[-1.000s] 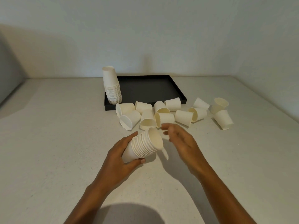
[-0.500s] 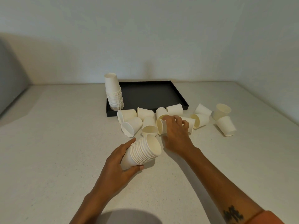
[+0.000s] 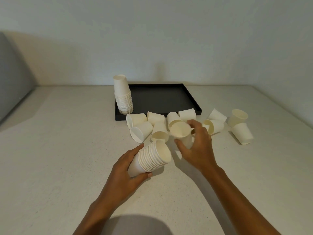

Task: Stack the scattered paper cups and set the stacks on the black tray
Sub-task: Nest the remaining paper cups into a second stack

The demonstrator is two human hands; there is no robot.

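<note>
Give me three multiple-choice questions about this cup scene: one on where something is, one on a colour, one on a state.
1. Where does the finished stack stand?
A. the tray's near left corner
B. the tray's far right corner
C. off the tray

2. What colour is the tray?
A. white
B. black
C. red

3. What is the right hand doing?
A. resting flat
B. hanging idle
C. gripping a single cup

Answers: 1 A, the stack stands inside that corner. 2 B, its floor and rim are black. 3 C, fingers and thumb curl round the cup, while the left hand holds the nested stack.
</note>
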